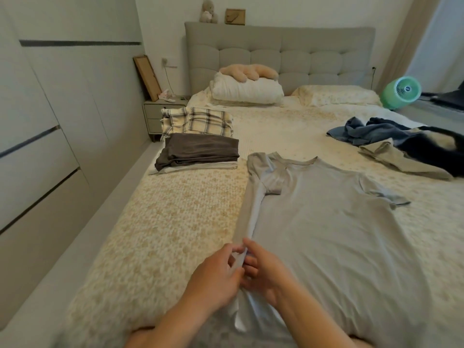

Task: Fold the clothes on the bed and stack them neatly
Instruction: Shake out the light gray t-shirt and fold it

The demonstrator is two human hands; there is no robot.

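Note:
A light grey T-shirt (326, 229) lies flat on the bed (175, 222), collar toward the headboard, its left side and sleeve folded inward. My left hand (216, 277) and my right hand (263, 270) meet at the folded left edge near the hem, both pinching the fabric there. A dark grey folded garment (198, 151) rests on white folded pieces at the bed's left side. Behind it sits a folded plaid garment (195, 121). Unfolded clothes lie at the right: a blue denim piece (364, 131), a beige piece (399, 159) and a dark one (431, 146).
A white pillow (246, 90) with a plush toy (248, 71) sits by the grey headboard (281, 49). A nightstand (160, 111) stands left of the bed, wardrobe doors (50, 121) along the left wall. A green fan (400, 91) stands at the right.

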